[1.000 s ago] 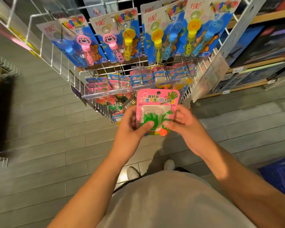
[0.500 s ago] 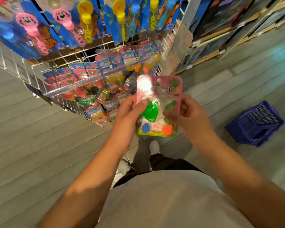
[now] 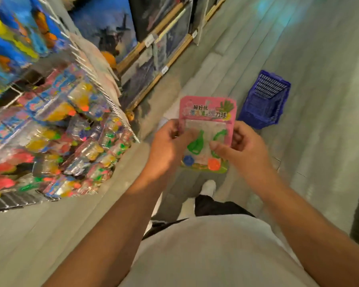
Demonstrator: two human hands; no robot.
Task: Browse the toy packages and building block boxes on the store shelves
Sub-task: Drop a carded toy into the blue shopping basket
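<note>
Since a moment ago, my view has swung right, sliding the wire rack of toy packets [image 3: 56, 137] to the left edge. Both hands hold the pink toy package [image 3: 207, 129] upright above the floor: left hand [image 3: 168, 146] pinches its left edge, right hand [image 3: 243, 146] its right, thumbs on the front. Beyond it, a blue basket [image 3: 265, 100] sits on the floor [image 3: 309, 59].

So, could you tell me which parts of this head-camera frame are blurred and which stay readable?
Head view: the toy rack at left smears into motion blur; the pink package held by left hand and right hand keeps partly legible print; wide-angle distortion tilts the floor and blue basket.
</note>
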